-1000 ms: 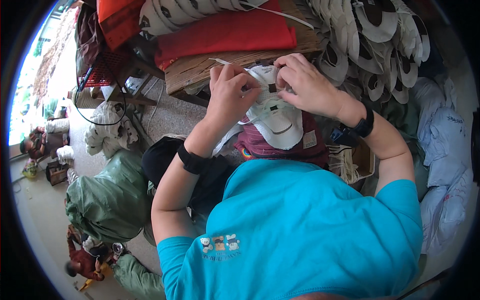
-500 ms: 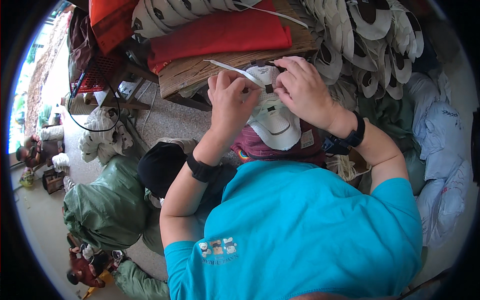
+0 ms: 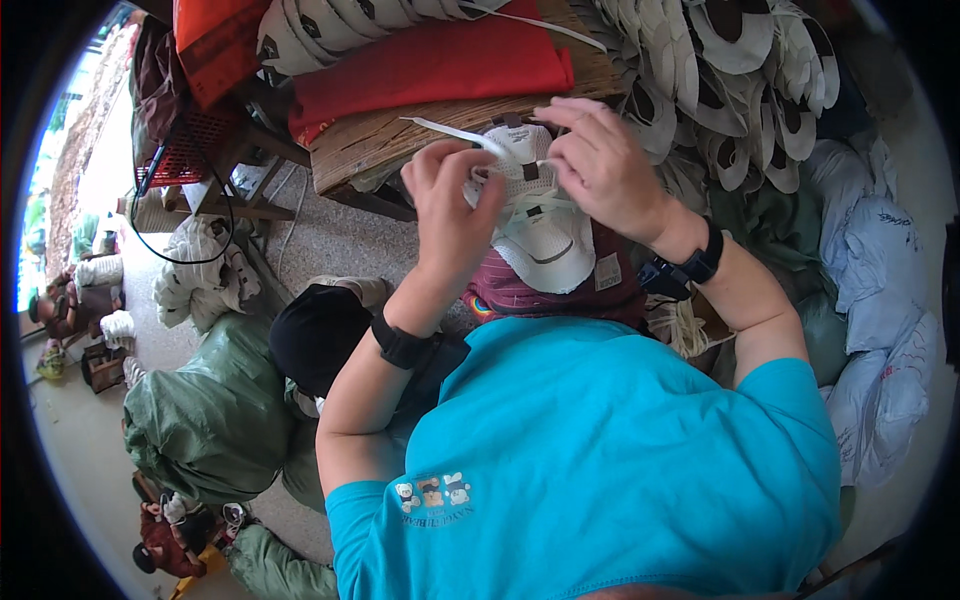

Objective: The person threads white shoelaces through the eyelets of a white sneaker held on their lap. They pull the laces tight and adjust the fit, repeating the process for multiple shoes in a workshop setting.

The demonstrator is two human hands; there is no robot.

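Note:
A white shoe upper (image 3: 550, 258) lies over the maroon cloth (image 3: 500, 290) on my lap, its toe end toward me and its tongue toward the wooden table. My left hand (image 3: 448, 200) is at its left side, thumb and fingers pinched on a white shoelace (image 3: 455, 131), slightly blurred. The lace's loose end sticks out to the left above that hand. On the other side, my right hand (image 3: 608, 175) pinches a short bit of lace between thumb and forefinger, its other fingers raised. Part of the lacing crosses the upper between both hands.
A wooden table (image 3: 350, 165) ahead bears a folded red cloth (image 3: 430, 75) and stacked white shoe uppers (image 3: 340, 30). More uppers (image 3: 735, 60) hang in bunches at right. Green sacks (image 3: 205, 410) stand at left, white bags (image 3: 880, 290) at right. People sit farther off at left.
Both hands have moved a little apart from the middle of the upper. The right hand has drawn off to the right with a bit of lace; its fingers have lifted.

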